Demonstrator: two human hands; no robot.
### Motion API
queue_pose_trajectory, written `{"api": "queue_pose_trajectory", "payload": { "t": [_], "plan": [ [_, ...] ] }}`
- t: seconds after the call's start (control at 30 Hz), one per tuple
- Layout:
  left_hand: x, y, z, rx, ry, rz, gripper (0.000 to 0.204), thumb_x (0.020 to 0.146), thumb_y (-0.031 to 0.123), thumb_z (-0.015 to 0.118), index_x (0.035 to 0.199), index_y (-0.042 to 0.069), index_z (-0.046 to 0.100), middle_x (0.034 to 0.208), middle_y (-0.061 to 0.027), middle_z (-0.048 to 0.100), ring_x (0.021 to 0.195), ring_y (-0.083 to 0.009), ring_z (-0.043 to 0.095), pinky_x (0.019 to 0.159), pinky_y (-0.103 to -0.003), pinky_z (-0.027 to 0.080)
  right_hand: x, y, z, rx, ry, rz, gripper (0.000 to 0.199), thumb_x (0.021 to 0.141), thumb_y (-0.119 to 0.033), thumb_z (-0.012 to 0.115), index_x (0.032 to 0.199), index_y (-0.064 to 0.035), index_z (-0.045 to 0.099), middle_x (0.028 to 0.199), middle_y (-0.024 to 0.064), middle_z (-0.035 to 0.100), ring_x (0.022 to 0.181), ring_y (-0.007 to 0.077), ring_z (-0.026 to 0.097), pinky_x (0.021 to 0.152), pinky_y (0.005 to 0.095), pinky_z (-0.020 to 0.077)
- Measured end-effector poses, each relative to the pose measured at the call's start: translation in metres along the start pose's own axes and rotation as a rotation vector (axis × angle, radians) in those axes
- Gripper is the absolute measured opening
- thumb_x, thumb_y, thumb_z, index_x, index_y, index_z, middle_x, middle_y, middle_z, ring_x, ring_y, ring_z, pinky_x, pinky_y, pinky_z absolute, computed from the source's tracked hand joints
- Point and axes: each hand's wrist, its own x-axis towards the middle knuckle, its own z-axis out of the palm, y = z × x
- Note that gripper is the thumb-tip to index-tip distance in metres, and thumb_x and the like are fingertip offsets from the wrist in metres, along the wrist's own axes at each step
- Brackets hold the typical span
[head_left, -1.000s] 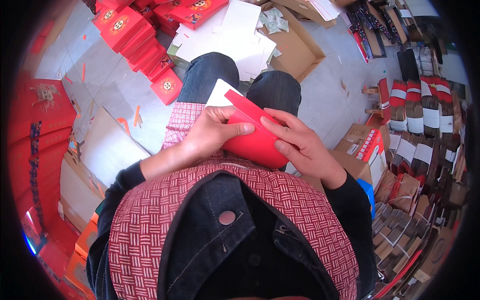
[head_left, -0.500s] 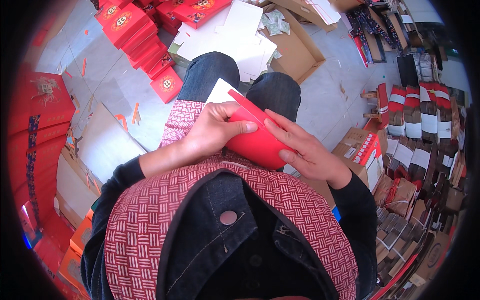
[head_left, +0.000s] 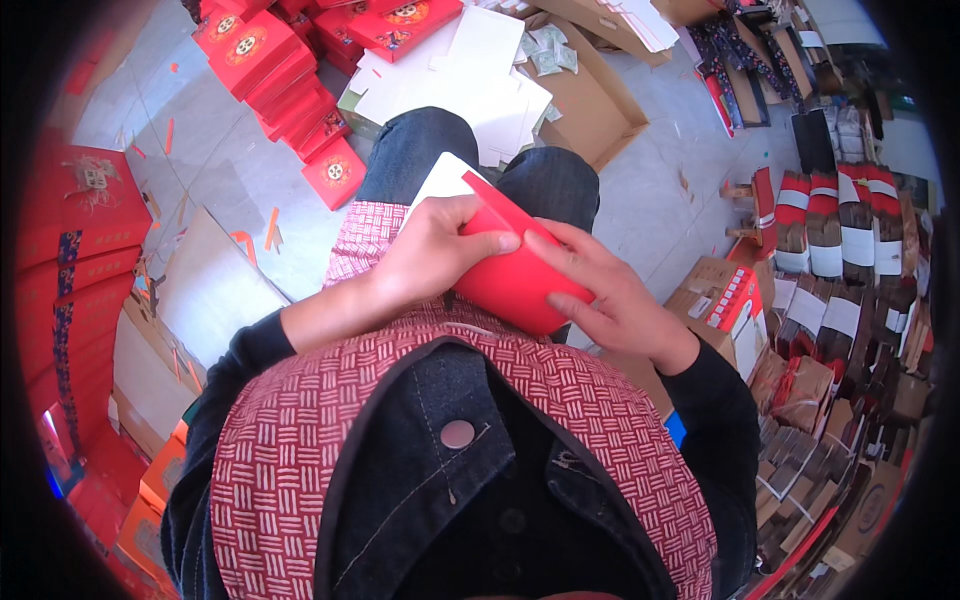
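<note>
A red card box piece [head_left: 512,287] with a white inner side [head_left: 447,178] rests tilted over my lap, against the patterned apron [head_left: 365,235]. My left hand [head_left: 447,240] grips its left side, thumb pressed on the red face near a raised edge strip and fingers hidden behind. On the right side, my right hand [head_left: 597,285] holds the piece, its fingers lying along the upper edge and its thumb on the red face. Between the two hands the red surface is smooth and slightly curved.
Stacked red gift boxes [head_left: 270,75] stand ahead to the left, beside flat white card sheets [head_left: 480,75]. An open cardboard carton [head_left: 605,110] holds small packets [head_left: 550,50]. Bundled card pieces [head_left: 840,230] fill the right side; red boxes [head_left: 95,250] pile up at left.
The red piece has tilted a little, so its raised strip stands slightly further right. My right thumb has slid a little left over the red face. Both hands keep their hold.
</note>
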Motion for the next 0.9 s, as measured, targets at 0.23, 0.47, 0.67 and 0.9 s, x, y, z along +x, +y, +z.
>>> {"api": "queue_pose_trajectory", "payload": {
  "t": [0.23, 0.47, 0.67, 0.9],
  "plan": [
    [0.024, -0.004, -0.032, -0.016, 0.487, 0.515, 0.076, 0.081, 0.014, 0.073, 0.139, -0.001, 0.027, 0.135, -0.0179, 0.041, 0.121, -0.0269, 0.046, 0.101, -0.041, 0.039, 0.022, 0.007, 0.012, 0.571, 0.591, -0.001, 0.070, 0.088, 0.003, 0.051, 0.148, 0.0000, 0.015, 0.147, 0.0122, 0.032, 0.131, 0.0187, 0.037, 0.107, 0.0325, 0.0305],
    [0.029, -0.010, -0.041, -0.280, 0.189, 0.365, 0.092, 0.082, 0.016, 0.073, 0.148, 0.002, 0.011, 0.146, -0.0193, 0.029, 0.131, -0.0260, 0.037, 0.108, -0.036, 0.032, 0.052, 0.034, 0.055, 0.827, 0.731, -0.015, 0.065, 0.091, -0.003, 0.052, 0.147, 0.0011, 0.019, 0.148, 0.0128, 0.030, 0.134, 0.0189, 0.033, 0.109, 0.0316, 0.0277],
    [0.029, -0.023, -0.029, 0.261, 0.338, 0.543, 0.103, 0.074, 0.020, 0.080, 0.147, -0.001, 0.010, 0.141, -0.0205, 0.033, 0.127, -0.0271, 0.040, 0.104, -0.037, 0.035, 0.063, 0.022, 0.067, 0.613, 0.837, 0.070, 0.062, 0.092, -0.006, 0.051, 0.146, 0.0003, 0.021, 0.144, 0.0156, 0.037, 0.128, 0.0198, 0.041, 0.105, 0.0310, 0.0338],
    [0.018, -0.027, -0.034, 0.095, 0.169, 0.455, 0.077, 0.083, -0.003, 0.065, 0.144, 0.002, 0.020, 0.133, -0.0116, 0.042, 0.124, -0.0191, 0.041, 0.103, -0.035, 0.036, 0.052, 0.044, 0.068, 0.892, 0.830, 0.017, 0.063, 0.092, -0.002, 0.049, 0.147, 0.0004, 0.018, 0.138, 0.0126, 0.042, 0.116, 0.0151, 0.051, 0.097, 0.0270, 0.0400]
  ]
}}
